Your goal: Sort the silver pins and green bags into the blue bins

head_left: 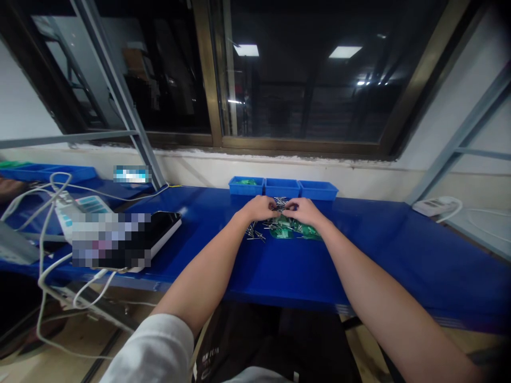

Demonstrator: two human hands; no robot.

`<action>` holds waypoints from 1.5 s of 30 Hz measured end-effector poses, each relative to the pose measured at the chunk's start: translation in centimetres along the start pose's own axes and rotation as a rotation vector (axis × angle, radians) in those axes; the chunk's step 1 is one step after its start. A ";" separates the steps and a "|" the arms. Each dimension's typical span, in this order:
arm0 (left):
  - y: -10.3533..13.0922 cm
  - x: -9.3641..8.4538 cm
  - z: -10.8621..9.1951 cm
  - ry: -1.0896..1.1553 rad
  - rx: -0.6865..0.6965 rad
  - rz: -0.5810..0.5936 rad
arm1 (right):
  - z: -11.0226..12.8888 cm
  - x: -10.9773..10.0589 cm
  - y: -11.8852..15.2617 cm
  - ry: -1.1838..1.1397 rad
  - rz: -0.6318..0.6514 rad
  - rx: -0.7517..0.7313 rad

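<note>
A loose pile of thin metal pins (255, 233) lies on the blue table, with small green plastic bags (282, 230) among and in front of it. My left hand (260, 207) curls in from the left side of the pile, fingers bent around some of the pins. From the right, my right hand (305, 211) faces it, thumb and fingers drawn together on pins at the pile's back part. The fingertips of both hands are close together and partly hidden by the pins.
Behind the pile stand three joined blue bins (281, 187); the left one holds something green. A phone (159, 226) on a white box and white cables (42, 266) are at left. Another person's hand (11, 187) shows at far left. A power strip (435, 206) lies right.
</note>
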State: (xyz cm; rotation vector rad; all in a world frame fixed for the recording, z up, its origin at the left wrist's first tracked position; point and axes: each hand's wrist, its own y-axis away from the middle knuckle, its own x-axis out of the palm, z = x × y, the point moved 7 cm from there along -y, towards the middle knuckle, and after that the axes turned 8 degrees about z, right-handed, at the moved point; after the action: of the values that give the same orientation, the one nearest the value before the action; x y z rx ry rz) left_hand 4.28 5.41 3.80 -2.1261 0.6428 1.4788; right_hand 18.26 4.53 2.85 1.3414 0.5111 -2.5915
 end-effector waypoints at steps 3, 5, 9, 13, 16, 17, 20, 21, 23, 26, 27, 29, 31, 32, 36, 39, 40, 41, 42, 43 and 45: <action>0.2 0.8 -1.4 -0.018 0.068 0.147 | 1.1 0.4 0.2 -0.004 0.104 -0.081; 0.2 1.1 -1.5 -0.020 0.072 0.183 | 1.3 0.6 0.3 0.020 0.143 -0.094; 0.0 1.1 -1.3 0.034 0.076 0.124 | 0.9 1.1 0.4 0.028 0.167 -0.063; 0.0 0.8 -1.4 0.050 0.129 0.055 | 0.9 1.3 0.4 0.007 0.174 -0.060; 0.2 0.7 -1.6 0.066 0.187 0.045 | 1.1 1.5 0.3 -0.014 0.204 -0.080; 0.2 0.7 -1.6 0.071 0.198 0.041 | 1.1 1.6 0.3 -0.018 0.216 -0.089; 0.2 0.7 -1.6 0.020 0.214 0.030 | 1.4 1.6 0.4 -0.014 0.229 -0.109; 0.2 0.8 -1.7 -0.016 0.218 0.028 | 1.5 1.7 0.5 -0.010 0.229 -0.117; 0.2 0.8 -1.8 -0.081 0.219 0.023 | 1.7 1.6 0.6 -0.004 0.219 -0.133; 0.1 0.8 -1.8 -0.117 0.200 0.008 | 2.1 1.5 0.7 0.014 0.184 -0.162; 0.1 0.8 -1.8 -0.118 0.193 0.005 | 2.1 1.4 0.7 0.025 0.172 -0.174; 0.0 0.8 -1.6 -0.102 0.176 0.005 | 2.3 1.3 0.6 0.045 0.149 -0.204; 0.0 0.7 -1.5 -0.054 0.167 0.006 | 2.3 1.1 0.5 0.059 0.118 -0.224; 0.1 0.6 -1.4 -0.021 0.166 0.001 | 2.3 1.0 0.4 0.060 0.098 -0.231; 0.5 -0.5 -1.2 0.084 0.122 -0.090 | 2.2 0.0 0.3 0.007 -0.016 -0.237; 1.1 -1.5 -1.3 0.123 0.074 -0.183 | 1.9 -0.7 0.1 -0.112 -0.090 -0.202; 1.2 -1.7 -1.5 0.139 0.078 -0.200 | 1.6 -0.8 0.0 -0.170 -0.107 -0.183; 1.3 -1.9 -1.7 0.158 0.090 -0.209 | 1.3 -0.9 0.0 -0.232 -0.123 -0.160; 1.3 -1.9 -1.8 0.179 0.105 -0.212 | 1.0 -0.9 -0.2 -0.294 -0.139 -0.132; 1.3 -1.9 -1.9 0.205 0.118 -0.215 | 0.6 -0.9 -0.3 -0.354 -0.152 -0.099; 1.0 -1.7 -1.6 0.274 0.126 -0.228 | -0.2 -0.8 -0.4 -0.458 -0.171 -0.034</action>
State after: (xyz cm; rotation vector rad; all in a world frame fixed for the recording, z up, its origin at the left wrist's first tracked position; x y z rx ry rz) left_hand 4.35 3.85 5.76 -2.2369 0.5496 1.0116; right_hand 18.75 5.00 3.48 0.6775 0.6031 -2.8832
